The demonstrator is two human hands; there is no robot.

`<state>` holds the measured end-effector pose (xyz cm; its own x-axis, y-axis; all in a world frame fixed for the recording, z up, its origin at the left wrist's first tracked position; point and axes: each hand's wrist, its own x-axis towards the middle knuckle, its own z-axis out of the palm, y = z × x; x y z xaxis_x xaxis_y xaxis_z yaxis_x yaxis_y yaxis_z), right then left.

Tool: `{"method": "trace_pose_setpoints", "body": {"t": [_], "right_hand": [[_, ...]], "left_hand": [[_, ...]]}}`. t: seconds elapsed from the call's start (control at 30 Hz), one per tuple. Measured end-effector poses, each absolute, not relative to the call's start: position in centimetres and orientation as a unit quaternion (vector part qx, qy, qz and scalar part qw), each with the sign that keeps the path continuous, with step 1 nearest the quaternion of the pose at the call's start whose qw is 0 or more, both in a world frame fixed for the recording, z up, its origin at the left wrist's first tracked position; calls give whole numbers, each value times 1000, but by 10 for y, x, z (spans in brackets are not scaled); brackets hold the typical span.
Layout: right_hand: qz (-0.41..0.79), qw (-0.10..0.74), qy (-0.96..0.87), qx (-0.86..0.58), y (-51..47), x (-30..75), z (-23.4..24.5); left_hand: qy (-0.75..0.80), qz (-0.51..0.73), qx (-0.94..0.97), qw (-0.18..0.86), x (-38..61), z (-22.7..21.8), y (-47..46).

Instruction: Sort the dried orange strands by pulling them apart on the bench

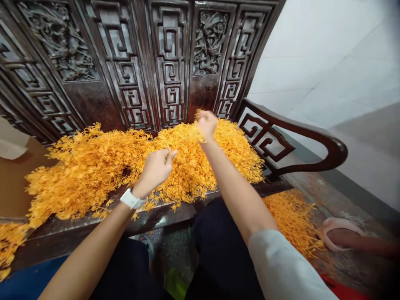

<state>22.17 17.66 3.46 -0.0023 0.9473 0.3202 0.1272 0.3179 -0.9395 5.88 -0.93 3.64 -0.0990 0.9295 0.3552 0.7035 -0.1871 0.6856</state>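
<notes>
A big heap of orange plastic flower sprigs point(93, 166) covers the seat of a dark carved wooden bench point(175, 216). My left hand point(156, 166), with a white watch on the wrist, is closed in a pinch on the thin stem of one orange sprig point(187, 134) above the heap's middle. My right hand point(206, 123) is farther back, fingers curled shut on the flowered end of that same sprig. The sprig stretches between the two hands.
The bench's carved backrest point(134, 62) rises behind the heap, its curved armrest point(296, 141) at right. More orange sprigs point(290, 221) lie on the floor at right beside a pink slipper point(337, 233). A cardboard sheet point(12, 175) is at left. My dark-trousered knees are below.
</notes>
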Motion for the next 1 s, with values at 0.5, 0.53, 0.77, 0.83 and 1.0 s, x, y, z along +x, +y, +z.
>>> {"method": "trace_pose_setpoints", "body": {"t": [0.5, 0.53, 0.77, 0.83, 1.0], "right_hand": [[478, 450, -634, -408, 137, 232, 23], [555, 414, -617, -374, 127, 223, 24], [609, 393, -594, -349, 88, 182, 28], [591, 432, -578, -361, 96, 181, 27], [470, 545, -574, -392, 140, 189, 16]], "left_hand": [[628, 405, 662, 61, 26, 29, -15], [638, 392, 661, 51, 25, 28, -15], [730, 281, 622, -7, 14, 25, -10], [724, 265, 636, -28, 10, 25, -10], [655, 236, 713, -81, 10, 29, -16]]}}
